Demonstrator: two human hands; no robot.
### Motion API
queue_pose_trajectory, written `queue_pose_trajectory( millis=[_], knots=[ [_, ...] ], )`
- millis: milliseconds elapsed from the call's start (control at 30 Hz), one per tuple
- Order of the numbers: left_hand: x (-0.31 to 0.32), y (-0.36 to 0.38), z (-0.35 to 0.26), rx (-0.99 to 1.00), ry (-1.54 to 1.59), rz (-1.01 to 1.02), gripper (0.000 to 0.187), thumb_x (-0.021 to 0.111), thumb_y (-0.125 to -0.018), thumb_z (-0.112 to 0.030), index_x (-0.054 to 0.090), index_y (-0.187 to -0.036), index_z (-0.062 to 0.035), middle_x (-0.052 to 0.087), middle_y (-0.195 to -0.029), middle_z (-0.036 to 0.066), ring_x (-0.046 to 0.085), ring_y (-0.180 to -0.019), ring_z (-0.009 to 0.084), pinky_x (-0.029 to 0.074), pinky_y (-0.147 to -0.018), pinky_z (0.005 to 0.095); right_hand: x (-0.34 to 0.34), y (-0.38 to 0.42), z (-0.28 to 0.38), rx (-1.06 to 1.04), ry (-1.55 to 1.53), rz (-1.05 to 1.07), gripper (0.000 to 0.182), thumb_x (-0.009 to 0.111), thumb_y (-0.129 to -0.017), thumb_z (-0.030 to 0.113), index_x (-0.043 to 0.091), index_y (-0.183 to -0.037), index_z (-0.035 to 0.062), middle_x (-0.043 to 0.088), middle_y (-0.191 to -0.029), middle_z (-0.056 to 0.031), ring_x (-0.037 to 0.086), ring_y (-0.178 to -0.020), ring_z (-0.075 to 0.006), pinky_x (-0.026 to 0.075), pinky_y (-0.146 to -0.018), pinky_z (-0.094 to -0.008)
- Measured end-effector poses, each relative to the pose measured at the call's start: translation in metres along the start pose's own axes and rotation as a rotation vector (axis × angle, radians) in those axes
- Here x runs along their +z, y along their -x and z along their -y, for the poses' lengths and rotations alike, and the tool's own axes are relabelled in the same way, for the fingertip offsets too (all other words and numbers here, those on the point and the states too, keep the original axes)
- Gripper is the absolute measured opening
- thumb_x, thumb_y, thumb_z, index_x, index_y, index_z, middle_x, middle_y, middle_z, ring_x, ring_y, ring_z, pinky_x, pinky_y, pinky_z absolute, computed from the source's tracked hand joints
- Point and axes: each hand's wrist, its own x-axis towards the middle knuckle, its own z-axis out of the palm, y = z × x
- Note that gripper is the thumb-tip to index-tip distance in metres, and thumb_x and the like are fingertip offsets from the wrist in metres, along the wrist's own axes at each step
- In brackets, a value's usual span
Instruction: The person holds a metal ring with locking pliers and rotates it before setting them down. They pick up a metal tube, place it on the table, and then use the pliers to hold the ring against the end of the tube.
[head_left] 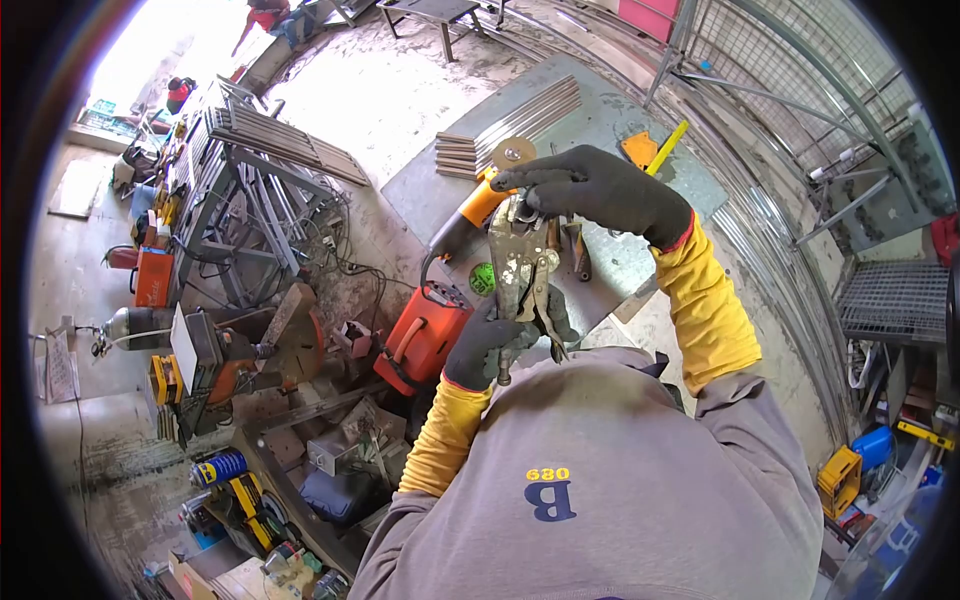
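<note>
A worn pair of locking pliers point(515, 262), its paint chipped, is held upright in front of my chest. My left hand point(483, 345), in a dark glove, is wrapped round its handles near the bottom. At the jaw end is my gloved right hand point(610, 195), with its fingers bent over the jaws and its thumb side against them. Just behind the pliers lies an orange angle grinder point(478, 208) with a tan disc point(513, 152). A green disc point(482, 278) shows left of the pliers, and a dark-handled tool point(578, 252) lies to their right.
Cut metal tubes point(545, 115) lie on a grey metal sheet point(420, 190), near an orange angle piece point(638, 150) and a yellow stick-like item point(668, 147). An orange machine point(425, 335) stands at left. Long metal bars point(780, 290) run along the right. People are far off at upper left.
</note>
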Motion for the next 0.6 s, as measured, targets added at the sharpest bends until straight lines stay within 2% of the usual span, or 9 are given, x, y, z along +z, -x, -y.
queue_pose_trajectory(
  millis=[67, 133, 167, 200, 267, 433, 600],
  knots=[
    [-0.002, 0.002, 0.000, -0.015, -0.043, -0.046, 0.062, 0.066, -0.085, -0.015, 0.059, -0.143, 0.0023, 0.071, -0.124, 0.012, 0.070, -0.110, 0.0215, 0.055, -0.099, 0.0328, 0.001, -0.004, -0.014, -0.138, -0.113, -0.048, 0.046, 0.066, -0.102, 0.025, 0.069, -0.144, 0.0039, 0.079, -0.122, -0.0080, 0.068, -0.104, -0.0110, 0.054, -0.094, -0.0285],
    [0.011, 0.003, -0.007, -0.029, -0.085, -0.092, 0.059, 0.066, -0.086, -0.015, 0.060, -0.142, 0.0019, 0.071, -0.123, 0.011, 0.070, -0.110, 0.0215, 0.055, -0.099, 0.0328, 0.005, -0.003, -0.017, -0.160, -0.147, -0.066, 0.046, 0.064, -0.103, 0.024, 0.069, -0.143, 0.0031, 0.079, -0.120, -0.0071, 0.067, -0.102, -0.0100, 0.054, -0.092, -0.0282],
    [0.025, 0.004, -0.015, 0.008, -0.087, -0.080, 0.056, 0.066, -0.088, -0.016, 0.060, -0.141, 0.0017, 0.071, -0.122, 0.010, 0.069, -0.107, 0.0196, 0.055, -0.095, 0.0317, 0.006, -0.003, -0.017, -0.182, -0.181, -0.082, 0.046, 0.063, -0.103, 0.024, 0.069, -0.143, 0.0024, 0.078, -0.119, -0.0062, 0.066, -0.100, -0.0091, 0.054, -0.090, -0.0279],
    [0.035, 0.005, -0.020, 0.044, -0.089, -0.069, 0.053, 0.066, -0.089, -0.016, 0.061, -0.139, 0.0014, 0.071, -0.120, 0.009, 0.069, -0.105, 0.0177, 0.055, -0.091, 0.0306, 0.006, -0.004, -0.017, -0.182, -0.182, -0.080, 0.046, 0.063, -0.103, 0.024, 0.069, -0.143, 0.0024, 0.078, -0.119, -0.0062, 0.066, -0.100, -0.0091, 0.054, -0.090, -0.0279],
    [0.022, 0.005, -0.016, 0.024, -0.148, -0.095, 0.050, 0.066, -0.091, -0.016, 0.061, -0.138, 0.0016, 0.071, -0.118, 0.009, 0.068, -0.101, 0.0167, 0.054, -0.087, 0.0304, 0.004, -0.002, -0.017, -0.080, -0.137, -0.039, 0.049, 0.065, -0.102, 0.022, 0.066, -0.147, 0.0017, 0.075, -0.133, -0.0070, 0.067, -0.111, -0.0119, 0.052, -0.103, -0.0296],
    [0.019, -0.003, -0.006, 0.021, -0.168, -0.110, 0.042, 0.067, -0.096, -0.019, 0.062, -0.132, 0.0019, 0.070, -0.110, 0.008, 0.065, -0.094, 0.0168, 0.051, -0.080, 0.0301, 0.008, -0.003, -0.020, -0.054, -0.166, -0.076, 0.049, 0.067, -0.101, 0.021, 0.066, -0.146, 0.0014, 0.076, -0.129, -0.0059, 0.069, -0.107, -0.0110, 0.053, -0.100, -0.0285],
    [0.036, -0.006, -0.008, 0.097, -0.038, -0.033, 0.035, 0.068, -0.101, -0.026, 0.063, -0.121, 0.0015, 0.067, -0.102, 0.009, 0.067, -0.091, 0.0220, 0.056, -0.076, 0.0365, 0.011, 0.000, -0.014, -0.078, -0.164, -0.092, 0.049, 0.068, -0.101, 0.020, 0.067, -0.146, 0.0010, 0.076, -0.127, -0.0062, 0.069, -0.105, -0.0114, 0.054, -0.099, -0.0289]
  ],
)
